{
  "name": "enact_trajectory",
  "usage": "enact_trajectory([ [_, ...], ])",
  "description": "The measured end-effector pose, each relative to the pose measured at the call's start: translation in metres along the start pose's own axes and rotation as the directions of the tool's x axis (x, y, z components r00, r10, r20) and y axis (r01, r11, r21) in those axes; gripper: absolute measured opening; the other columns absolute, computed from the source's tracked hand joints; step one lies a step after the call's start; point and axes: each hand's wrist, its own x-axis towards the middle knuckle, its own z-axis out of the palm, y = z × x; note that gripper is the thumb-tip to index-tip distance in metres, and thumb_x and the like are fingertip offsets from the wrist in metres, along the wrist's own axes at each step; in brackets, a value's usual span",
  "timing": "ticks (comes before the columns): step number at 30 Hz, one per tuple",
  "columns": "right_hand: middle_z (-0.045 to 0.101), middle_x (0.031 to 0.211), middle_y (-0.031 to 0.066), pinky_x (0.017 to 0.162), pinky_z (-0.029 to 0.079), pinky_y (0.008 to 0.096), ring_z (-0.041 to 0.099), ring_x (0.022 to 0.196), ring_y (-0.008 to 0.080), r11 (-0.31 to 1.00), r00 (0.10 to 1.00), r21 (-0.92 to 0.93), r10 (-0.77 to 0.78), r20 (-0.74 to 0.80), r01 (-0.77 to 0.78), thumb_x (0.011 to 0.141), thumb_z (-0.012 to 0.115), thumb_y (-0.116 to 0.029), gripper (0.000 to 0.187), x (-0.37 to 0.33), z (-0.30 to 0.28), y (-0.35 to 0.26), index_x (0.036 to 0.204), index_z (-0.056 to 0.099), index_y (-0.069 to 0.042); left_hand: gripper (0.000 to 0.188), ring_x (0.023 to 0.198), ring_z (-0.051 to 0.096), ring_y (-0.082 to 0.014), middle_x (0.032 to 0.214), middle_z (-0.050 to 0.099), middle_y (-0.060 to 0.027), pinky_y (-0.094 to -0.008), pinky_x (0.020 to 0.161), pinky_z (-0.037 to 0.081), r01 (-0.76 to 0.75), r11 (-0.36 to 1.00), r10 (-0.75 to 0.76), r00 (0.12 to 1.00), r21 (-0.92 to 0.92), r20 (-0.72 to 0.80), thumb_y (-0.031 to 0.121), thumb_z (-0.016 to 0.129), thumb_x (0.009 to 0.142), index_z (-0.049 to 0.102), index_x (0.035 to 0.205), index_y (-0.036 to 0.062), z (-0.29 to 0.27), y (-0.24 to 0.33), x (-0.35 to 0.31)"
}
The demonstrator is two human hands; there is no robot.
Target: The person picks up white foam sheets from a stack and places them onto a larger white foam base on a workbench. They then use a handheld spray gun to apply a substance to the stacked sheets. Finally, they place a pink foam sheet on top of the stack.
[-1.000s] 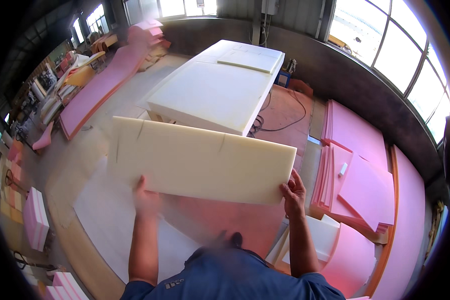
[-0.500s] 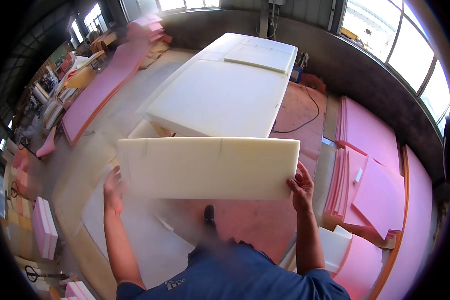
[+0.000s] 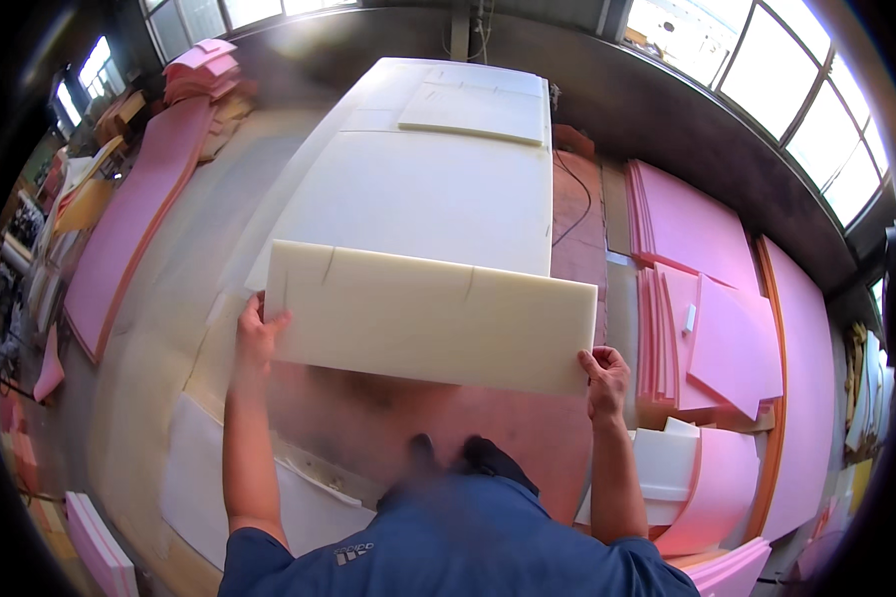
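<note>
Shirt [image 3: 458, 542]: dark blue, along the bottom of the frame; a small pale emblem [image 3: 344, 557] with a short line of lettering sits on it, left of centre.
Board [image 3: 428, 320]: cream-coloured, long and flat, in the middle of the frame, held up between both hands, its right end slightly lower in the picture than its left.
Marks on the board: short dark strokes [image 3: 470, 283] running down from near its top edge, and a fainter one near its left end.
Left hand [image 3: 256, 333]: partly closed, grasping the board's left edge, the thumb reaching toward its face; somewhat blurred.
Right hand [image 3: 607, 382]: pinching the board near its lower right corner, thumb on the face, the other fingers curled at the edge.
White slab [image 3: 428, 194]: large, upper middle of the frame, its near end hidden by the board.
Smaller sheet [image 3: 473, 114]: lying flat on the slab's far end, with faint dark strokes along it.
Pink sheets [image 3: 737, 338]: stacked at the right of the frame, a small white block [image 3: 689, 318] resting on them.
Floor [image 3: 513, 418]: reddish below the board.
</note>
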Motion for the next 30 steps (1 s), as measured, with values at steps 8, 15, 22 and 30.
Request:
enact_trajectory([
  [8,0.065,0.072,0.0012,0.060,0.047,0.0245,0.057,0.064,0.0101,0.976,0.993,-0.210,0.038,-0.113,-0.061,0.086,0.077,-0.010,0.013,0.053,0.043,0.018,0.087,0.072,0.002,0.044,0.110,0.062,-0.0208,0.123,0.065,-0.0105,-0.0346,0.098,0.049,-0.021,0.983,0.001,0.994,0.182,0.108,0.001,0.064,0.092,0.051,0.134,-0.0006,0.019,0.011,0.100],
  [15,0.070,0.071,0.0055,0.063,0.050,0.0287,0.061,0.064,0.0107,0.964,0.998,-0.266,0.008,-0.056,-0.023,0.082,0.076,-0.014,0.016,0.100,0.075,0.054,0.086,0.073,0.001,0.045,0.113,0.060,-0.0218,0.126,0.064,-0.0104,-0.0355,0.101,0.046,0.024,0.977,-0.046,0.994,0.210,0.102,0.001,0.063,0.093,0.051,0.137,0.0016,0.013,-0.005,0.168],
  [22,0.070,0.066,0.0064,0.061,0.050,0.0301,0.062,0.059,0.0123,0.882,0.996,-0.462,0.072,-0.061,-0.092,0.079,0.077,-0.020,0.016,0.122,0.087,0.051,0.082,0.077,-0.005,0.044,0.115,0.059,-0.0216,0.128,0.063,-0.0110,-0.0357,0.102,0.046,0.122,0.970,-0.142,0.986,0.211,0.082,0.003,0.062,0.096,0.049,0.138,-0.0006,0.012,-0.046,0.207],
  [30,0.071,0.067,0.0065,0.062,0.051,0.0309,0.064,0.061,0.0147,0.735,0.986,-0.658,0.133,-0.097,-0.164,0.078,0.079,-0.024,0.018,0.131,0.092,0.056,0.084,0.079,-0.007,0.046,0.112,0.060,-0.0202,0.127,0.063,-0.0110,-0.0348,0.100,0.048,0.176,0.957,-0.217,0.962,0.230,0.168,0.004,0.064,0.096,0.049,0.138,-0.0016,0.012,-0.091,0.227],
])
